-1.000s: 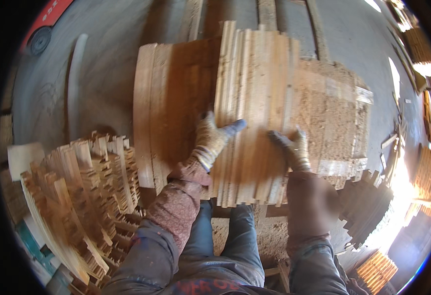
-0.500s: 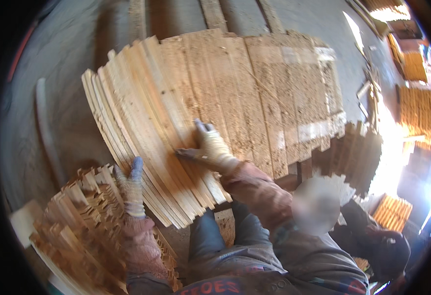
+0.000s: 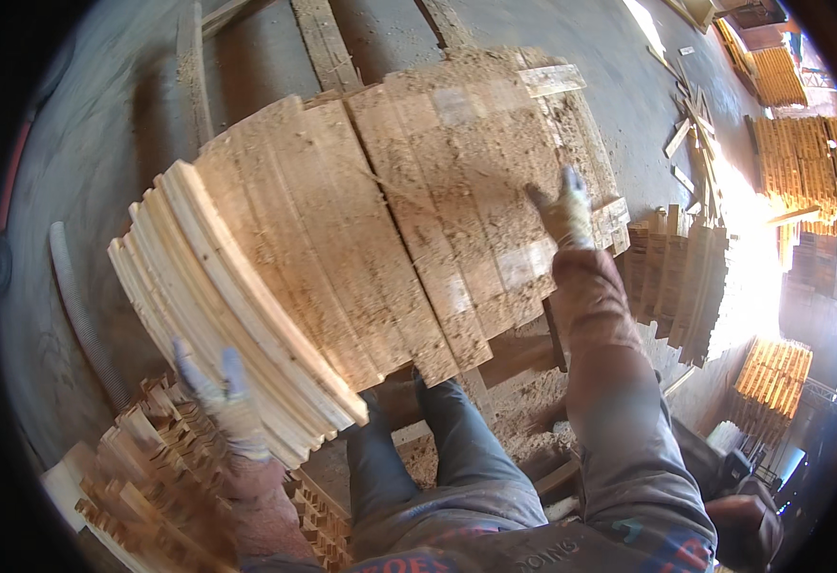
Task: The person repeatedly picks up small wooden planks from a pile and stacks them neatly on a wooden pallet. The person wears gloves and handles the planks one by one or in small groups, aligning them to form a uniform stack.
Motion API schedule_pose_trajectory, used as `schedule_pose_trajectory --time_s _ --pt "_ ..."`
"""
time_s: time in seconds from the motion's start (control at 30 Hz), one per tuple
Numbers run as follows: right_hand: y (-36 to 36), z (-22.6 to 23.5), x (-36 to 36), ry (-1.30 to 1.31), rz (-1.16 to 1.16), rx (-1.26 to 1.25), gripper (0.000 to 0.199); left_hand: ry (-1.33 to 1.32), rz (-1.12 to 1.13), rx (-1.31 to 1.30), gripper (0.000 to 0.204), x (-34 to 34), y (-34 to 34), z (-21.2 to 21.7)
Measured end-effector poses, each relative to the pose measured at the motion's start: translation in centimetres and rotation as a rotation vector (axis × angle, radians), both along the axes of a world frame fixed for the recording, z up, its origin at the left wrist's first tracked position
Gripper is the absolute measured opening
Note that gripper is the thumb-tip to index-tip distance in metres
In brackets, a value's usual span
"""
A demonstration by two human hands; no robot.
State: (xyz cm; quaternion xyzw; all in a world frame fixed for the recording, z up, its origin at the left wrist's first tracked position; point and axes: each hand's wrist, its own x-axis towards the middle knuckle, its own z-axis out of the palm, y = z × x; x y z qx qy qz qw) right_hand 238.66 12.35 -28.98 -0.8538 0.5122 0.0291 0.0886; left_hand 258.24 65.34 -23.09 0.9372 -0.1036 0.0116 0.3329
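On a plank-topped work table (image 3: pixel 437 220) strewn with sawdust, a bunch of long pale wooden strips (image 3: pixel 232 296) is packed side by side at the left end. My left hand (image 3: pixel 220 396), in a light glove with greyish fingertips, is by the near left ends of the strips with fingers spread. Whether it touches them I cannot tell. Over the right part of the table reaches my right hand (image 3: pixel 568 212), gloved alike, thumb and fingers apart and nothing in it. Bare planks separate it from the strips.
Stacked notched wood pieces (image 3: pixel 160 468) stand at the lower left. More stacked boards (image 3: pixel 681 277) are right of the table, with loose offcuts (image 3: pixel 693 143) on the floor beyond. Orange-lit wood stacks (image 3: pixel 800 167) stand farther right. A ribbed hose (image 3: pixel 79 306) lies at the left.
My right hand has left the strips and swung right across the table. The strips now lie closer together at the left end. My left hand's fingers have spread. The view has shifted.
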Motion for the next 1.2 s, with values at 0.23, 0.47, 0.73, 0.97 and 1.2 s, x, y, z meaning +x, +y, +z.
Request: schedule_pose_trajectory --time_s 0.23,0.47,0.73,0.97,1.2 --pt "-12.5 -9.0 -1.9 -0.24 -0.09 0.513 0.049 0.515 -0.479 -0.304 0.081 -13.2 -24.5 -4.9" --pt "-11.8 -2.0 -1.2 -0.767 0.002 0.701 0.034 0.318 -0.152 0.151 0.102 -14.3 -31.3 -8.4" --pt "-6.0 -4.1 2.8 -0.964 -0.202 1.496 0.062 0.341 0.058 0.101 0.104 -12.7 -33.9 -8.8" --pt "-7.0 1.1 1.2 -0.875 -0.115 1.381 0.061 0.489 0.096 0.157 0.097 -11.7 -33.6 -7.3" --pt "-4.0 -6.4 2.0 -0.681 0.077 1.472 0.104 0.422 -0.008 -0.057 0.1 -12.2 -34.0 -8.8"
